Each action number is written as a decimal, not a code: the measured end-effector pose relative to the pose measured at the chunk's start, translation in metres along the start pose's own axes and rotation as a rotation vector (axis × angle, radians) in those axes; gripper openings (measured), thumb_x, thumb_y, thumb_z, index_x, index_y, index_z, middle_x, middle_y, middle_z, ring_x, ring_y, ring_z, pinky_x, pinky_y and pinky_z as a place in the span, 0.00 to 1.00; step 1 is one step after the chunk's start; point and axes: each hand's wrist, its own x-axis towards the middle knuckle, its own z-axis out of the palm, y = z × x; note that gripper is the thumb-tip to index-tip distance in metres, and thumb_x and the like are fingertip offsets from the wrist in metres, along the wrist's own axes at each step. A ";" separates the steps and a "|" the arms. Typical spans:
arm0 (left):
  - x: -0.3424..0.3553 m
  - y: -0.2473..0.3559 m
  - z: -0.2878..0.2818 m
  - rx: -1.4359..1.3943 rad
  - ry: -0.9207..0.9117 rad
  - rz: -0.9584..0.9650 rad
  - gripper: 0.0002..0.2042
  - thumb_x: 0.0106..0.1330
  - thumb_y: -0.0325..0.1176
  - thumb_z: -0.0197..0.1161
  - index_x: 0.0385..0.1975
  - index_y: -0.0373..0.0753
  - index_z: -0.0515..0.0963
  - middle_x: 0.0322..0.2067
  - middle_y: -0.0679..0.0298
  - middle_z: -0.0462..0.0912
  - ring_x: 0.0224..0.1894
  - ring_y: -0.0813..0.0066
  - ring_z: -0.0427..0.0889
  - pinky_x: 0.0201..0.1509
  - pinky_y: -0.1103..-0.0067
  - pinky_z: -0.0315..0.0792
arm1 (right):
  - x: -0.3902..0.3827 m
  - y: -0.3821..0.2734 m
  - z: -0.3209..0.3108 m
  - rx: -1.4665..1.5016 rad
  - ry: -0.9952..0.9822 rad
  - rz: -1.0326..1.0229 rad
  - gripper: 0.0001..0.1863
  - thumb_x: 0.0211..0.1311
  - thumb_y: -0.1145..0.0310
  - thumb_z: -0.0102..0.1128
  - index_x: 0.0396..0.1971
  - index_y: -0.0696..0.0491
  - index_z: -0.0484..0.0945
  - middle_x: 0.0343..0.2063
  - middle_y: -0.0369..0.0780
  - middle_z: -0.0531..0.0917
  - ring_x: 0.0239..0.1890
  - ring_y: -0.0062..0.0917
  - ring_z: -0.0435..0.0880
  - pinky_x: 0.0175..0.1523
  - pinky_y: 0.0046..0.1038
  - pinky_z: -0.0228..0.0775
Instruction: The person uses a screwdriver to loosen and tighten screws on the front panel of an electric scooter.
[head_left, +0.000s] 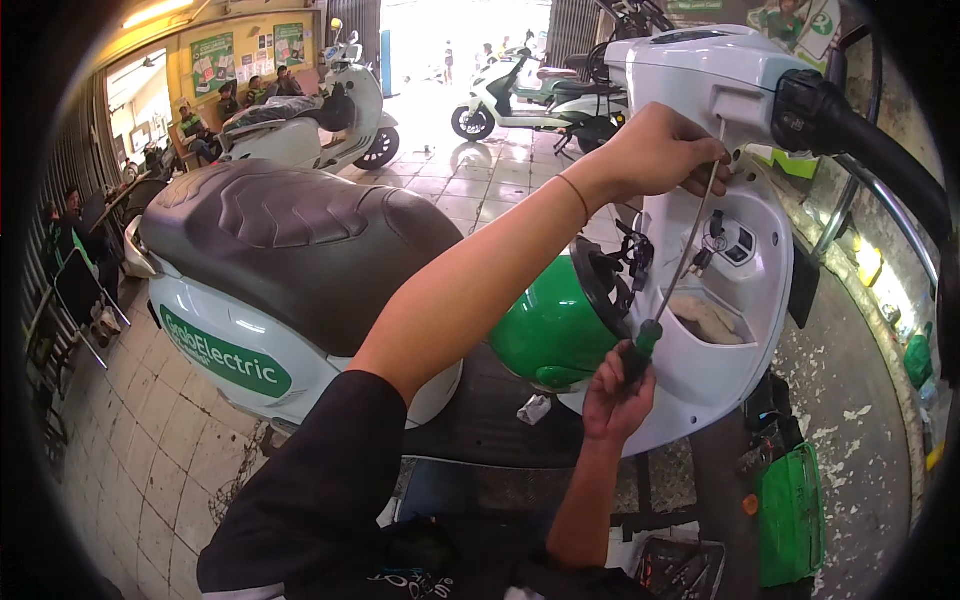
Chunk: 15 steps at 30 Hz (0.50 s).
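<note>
Screwdriver (688, 246) slants up from right hand (617, 398), gripping handle (648, 340), to left hand (662, 152) pinching upper shaft (713, 176).

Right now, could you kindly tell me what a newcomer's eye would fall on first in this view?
Probably the bright green helmet, near the centre between the white scooter's dark seat and its front panel. Next, the long screwdriver right of centre, its handle in the right hand and its shaft rising to the left hand below the handlebar cover.
</note>
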 end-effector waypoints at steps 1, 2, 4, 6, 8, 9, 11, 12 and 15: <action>0.000 0.000 -0.001 0.026 -0.013 0.039 0.12 0.68 0.28 0.60 0.36 0.22 0.81 0.33 0.52 0.85 0.35 0.68 0.87 0.43 0.77 0.82 | 0.000 0.000 0.000 0.097 -0.282 0.210 0.24 0.76 0.57 0.35 0.57 0.59 0.69 0.35 0.43 0.73 0.21 0.15 0.61 0.22 0.20 0.53; 0.001 -0.001 -0.001 0.024 -0.013 0.031 0.12 0.68 0.28 0.60 0.36 0.22 0.81 0.33 0.52 0.85 0.35 0.68 0.87 0.43 0.77 0.82 | 0.001 0.000 -0.001 0.278 -0.593 0.408 0.24 0.76 0.57 0.34 0.57 0.59 0.69 0.37 0.44 0.74 0.23 0.15 0.62 0.23 0.19 0.54; 0.002 -0.004 -0.001 0.086 0.053 0.085 0.11 0.66 0.27 0.62 0.36 0.22 0.81 0.32 0.53 0.85 0.34 0.69 0.87 0.43 0.77 0.82 | 0.000 0.001 -0.004 0.066 -0.481 0.288 0.23 0.76 0.58 0.34 0.58 0.60 0.68 0.39 0.45 0.74 0.25 0.16 0.63 0.24 0.18 0.55; 0.004 -0.006 0.000 0.222 0.107 0.114 0.11 0.65 0.28 0.63 0.36 0.22 0.81 0.31 0.54 0.86 0.31 0.70 0.87 0.41 0.77 0.82 | -0.001 0.000 -0.007 -0.061 -0.411 0.164 0.23 0.76 0.60 0.34 0.59 0.60 0.68 0.42 0.46 0.75 0.27 0.16 0.64 0.25 0.17 0.56; 0.004 -0.008 0.001 0.211 0.142 0.144 0.11 0.63 0.28 0.66 0.36 0.23 0.82 0.31 0.55 0.86 0.30 0.72 0.86 0.39 0.79 0.82 | -0.004 -0.002 -0.008 0.128 -0.170 0.071 0.23 0.77 0.61 0.34 0.61 0.60 0.65 0.40 0.45 0.75 0.27 0.16 0.64 0.24 0.17 0.57; 0.005 -0.008 0.001 0.216 0.139 0.176 0.11 0.63 0.28 0.66 0.36 0.23 0.82 0.31 0.55 0.86 0.30 0.72 0.86 0.39 0.79 0.82 | -0.005 -0.003 -0.007 0.153 -0.250 0.085 0.23 0.77 0.61 0.34 0.61 0.60 0.65 0.40 0.45 0.75 0.27 0.16 0.64 0.24 0.17 0.57; 0.006 -0.010 0.002 0.226 0.228 0.178 0.13 0.58 0.34 0.70 0.31 0.27 0.85 0.24 0.55 0.86 0.25 0.74 0.85 0.34 0.79 0.78 | -0.008 -0.005 -0.003 0.105 -0.737 0.449 0.24 0.77 0.60 0.34 0.62 0.61 0.64 0.42 0.45 0.75 0.28 0.15 0.65 0.25 0.17 0.59; 0.006 -0.010 0.003 0.231 0.240 0.168 0.13 0.58 0.34 0.70 0.31 0.27 0.85 0.24 0.55 0.86 0.25 0.74 0.85 0.34 0.79 0.78 | -0.010 -0.004 -0.001 0.025 -0.760 0.474 0.24 0.77 0.60 0.34 0.62 0.61 0.64 0.42 0.45 0.75 0.28 0.15 0.65 0.25 0.17 0.59; 0.005 -0.007 0.006 0.471 0.353 0.333 0.15 0.54 0.36 0.74 0.27 0.26 0.84 0.22 0.56 0.85 0.23 0.76 0.83 0.29 0.80 0.77 | -0.017 -0.001 0.005 0.053 -0.019 0.032 0.24 0.77 0.59 0.33 0.63 0.60 0.64 0.39 0.44 0.74 0.23 0.14 0.64 0.23 0.18 0.58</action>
